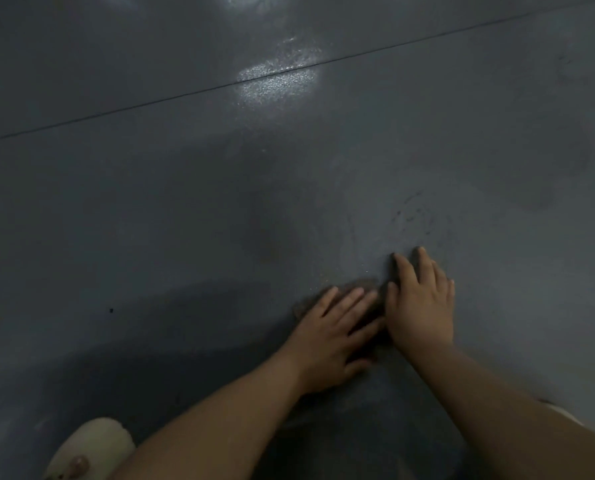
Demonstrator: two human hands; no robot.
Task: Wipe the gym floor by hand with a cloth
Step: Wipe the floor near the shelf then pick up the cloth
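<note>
Two hands press flat, fingers straight, on one dark cloth (pixel 367 306): left hand (pixel 330 336) and right hand (pixel 420 306) side by side, almost touching. Grey gym floor (pixel 185 209) spreads wide all around; one seam line (pixel 150 103) crosses beyond. One pale slipper (pixel 92 448) sits near the left forearm.

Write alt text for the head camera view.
Two bare hands, the left hand and right hand, press flat side by side on a dark cloth on a grey gym floor. A pale slipper shows at lower left; a seam crosses the floor.
</note>
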